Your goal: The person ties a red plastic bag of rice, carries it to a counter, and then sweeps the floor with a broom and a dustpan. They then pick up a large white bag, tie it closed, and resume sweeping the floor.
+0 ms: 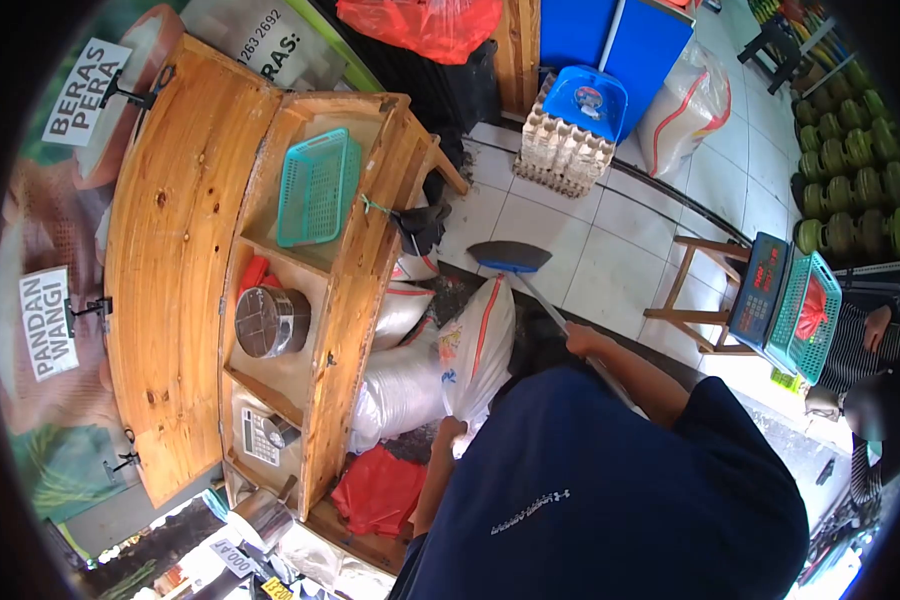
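My right hand [582,341] is closed around the pale handle of a broom [540,296]. The broom's dark bristles and blue base rest on the white floor tiles, just beyond a white sack [478,340] with a red stripe. My left hand [452,430] is closed at the near edge of that sack, which leans over to one side; the fingertips are partly hidden. More filled white sacks [400,388] stand beside it, against the wooden stall. A red plastic bag [378,490] lies close to my left forearm.
At left, a wooden counter [355,300] holds a turquoise basket [317,190], a brown tub [272,322] and a calculator [262,436]. Egg trays [567,150] stand ahead. A scale [762,288] with a green basket sits on a stool at right, near another person [870,350] and green gas cylinders [855,185].
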